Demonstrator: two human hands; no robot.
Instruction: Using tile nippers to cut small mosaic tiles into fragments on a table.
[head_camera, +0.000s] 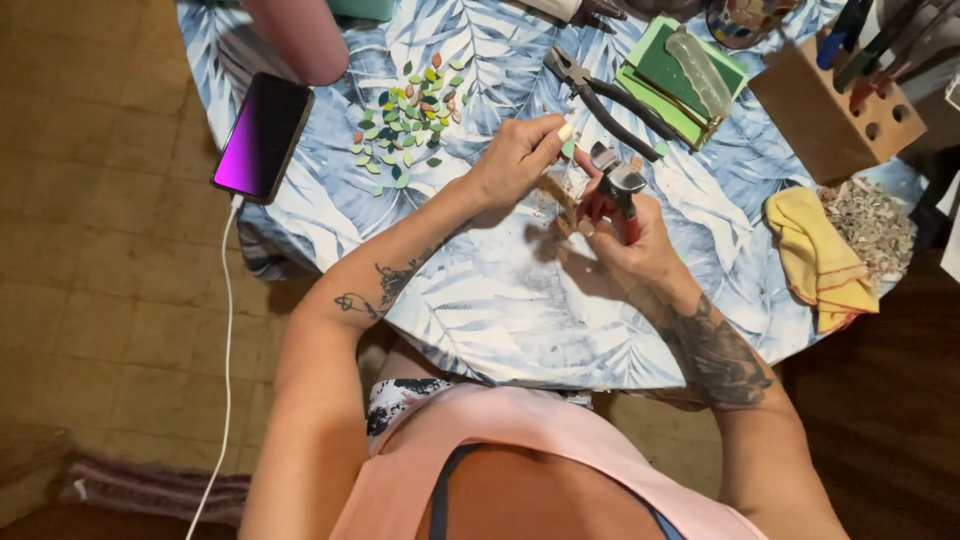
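Left hand (515, 160) pinched on small pale glass piece (567, 131), mid-tabletop. Right hand (630, 235) clamped around red-handled nippers (615, 190), jaws at the piece. Leaf-shaped tile chips (410, 115) toward far left edge. Black pliers (600, 95) just beyond. Yellow cloth (815, 255) at right edge.

Rectangular phone (262, 136) at the table's (500, 300) left edge, screen glowing purple-pink, white cable (226, 340) hanging from it
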